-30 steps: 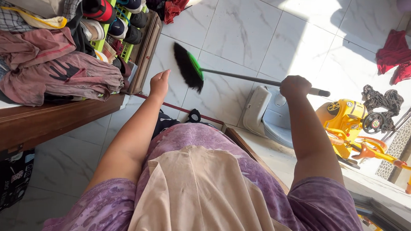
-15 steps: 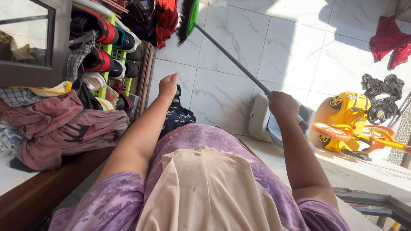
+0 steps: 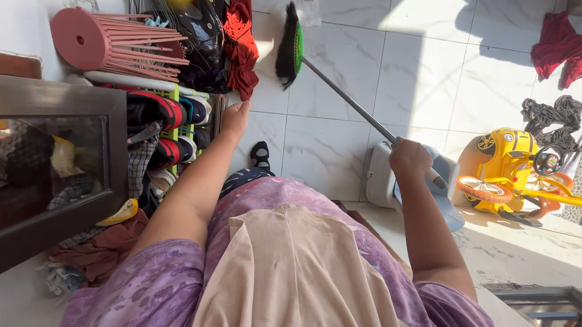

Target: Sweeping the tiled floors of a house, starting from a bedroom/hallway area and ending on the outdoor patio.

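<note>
No packages, labels or signs that we could make out. Our right hand [image 3: 409,157] was clamped on the metal handle of the broom [image 3: 349,100]; its black bristle head with green band sat up by the white tiled floor [image 3: 431,71], just beside a red cloth [image 3: 239,42]. Our left hand [image 3: 235,118] was open, fingers together, holding nothing, close to the green shoe rack [image 3: 172,129] full of shoes. The two hands were well apart. Around: pink slatted basket [image 3: 113,43] lying on its side above the rack, dark wooden cabinet [image 3: 41,168] at left, white dustpan [image 3: 381,176] just behind the right hand, yellow toy car [image 3: 506,163] further right, another red cloth [image 3: 564,45] on the floor.
</note>
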